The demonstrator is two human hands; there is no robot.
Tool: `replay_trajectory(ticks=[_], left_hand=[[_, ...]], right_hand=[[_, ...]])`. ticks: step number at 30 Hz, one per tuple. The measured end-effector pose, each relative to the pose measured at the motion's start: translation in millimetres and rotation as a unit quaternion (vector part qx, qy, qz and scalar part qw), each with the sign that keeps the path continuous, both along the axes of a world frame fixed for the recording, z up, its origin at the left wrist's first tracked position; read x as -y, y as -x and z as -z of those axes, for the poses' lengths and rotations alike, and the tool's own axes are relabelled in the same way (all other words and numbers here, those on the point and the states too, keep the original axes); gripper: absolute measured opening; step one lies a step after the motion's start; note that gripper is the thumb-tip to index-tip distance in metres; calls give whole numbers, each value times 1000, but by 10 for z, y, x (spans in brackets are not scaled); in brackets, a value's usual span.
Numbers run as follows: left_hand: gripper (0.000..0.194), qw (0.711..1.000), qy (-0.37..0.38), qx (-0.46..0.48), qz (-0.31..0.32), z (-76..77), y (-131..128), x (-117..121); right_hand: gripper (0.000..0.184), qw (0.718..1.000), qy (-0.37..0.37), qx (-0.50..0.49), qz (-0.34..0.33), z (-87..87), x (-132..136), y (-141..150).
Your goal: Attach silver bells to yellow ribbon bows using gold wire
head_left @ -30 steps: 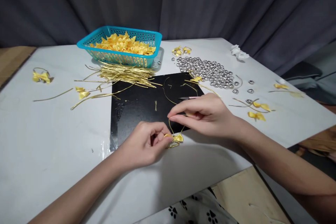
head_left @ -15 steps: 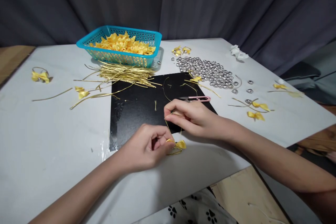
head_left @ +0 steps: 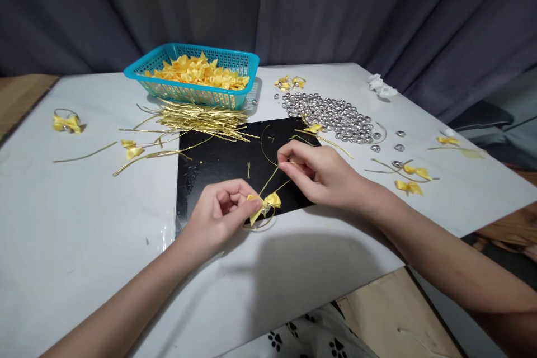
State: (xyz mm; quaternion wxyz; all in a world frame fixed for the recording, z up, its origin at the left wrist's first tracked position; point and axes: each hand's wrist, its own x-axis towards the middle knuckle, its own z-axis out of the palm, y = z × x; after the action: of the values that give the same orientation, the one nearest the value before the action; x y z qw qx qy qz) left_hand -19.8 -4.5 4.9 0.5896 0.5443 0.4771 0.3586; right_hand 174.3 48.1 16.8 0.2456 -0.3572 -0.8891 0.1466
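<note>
My left hand (head_left: 224, 210) pinches a yellow ribbon bow (head_left: 272, 200) over the lower edge of the black mat (head_left: 218, 179). At the bow's middle a small silvery piece shows, and a loop of gold cord (head_left: 263, 228) hangs below it. Two thin gold strands (head_left: 269, 180) run from the bow up to my right hand (head_left: 321, 173), whose thumb and forefinger are closed on one of them. Where the strands end inside the right hand is hidden. Behind that hand, the pink-handled snips seen earlier are covered.
A blue basket (head_left: 232, 91) of yellow bows stands at the back, with gold cord lengths (head_left: 201, 120) before it. Silver teardrop beads (head_left: 331, 114) lie in a pile right of the mat. Finished-looking bows with loops (head_left: 67, 124) and loose bows (head_left: 409, 185) are scattered on the white table (head_left: 104, 224).
My left hand has moved up and left with the bow, turning it into clearer view. The right hand has shifted right, drawing the strands out straighter and covering the snips.
</note>
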Motion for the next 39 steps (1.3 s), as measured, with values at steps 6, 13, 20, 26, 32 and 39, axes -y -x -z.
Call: replay_trajectory(ticks=[6, 13, 20, 26, 32, 39], left_hand=[[19, 990, 6, 73, -117, 92, 53, -40], [19, 984, 21, 89, -154, 82, 43, -49], [19, 990, -31, 28, -135, 43, 27, -33], [19, 990, -89, -70, -83, 20, -13, 13], [18, 989, -72, -66, -112, 22, -10, -21], [20, 987, -15, 16, -158, 69, 37, -73]], right_hand=[[7, 998, 18, -48, -44, -152, 85, -38], [7, 979, 123, -3, -162, -107, 266, 87], [8, 969, 204, -103, -96, -63, 318, 139], [14, 914, 285, -290, 19, -107, 199, 110], [11, 914, 329, -231, -49, -124, 305, 141], [14, 975, 109, 125, -151, -21, 351, 167]])
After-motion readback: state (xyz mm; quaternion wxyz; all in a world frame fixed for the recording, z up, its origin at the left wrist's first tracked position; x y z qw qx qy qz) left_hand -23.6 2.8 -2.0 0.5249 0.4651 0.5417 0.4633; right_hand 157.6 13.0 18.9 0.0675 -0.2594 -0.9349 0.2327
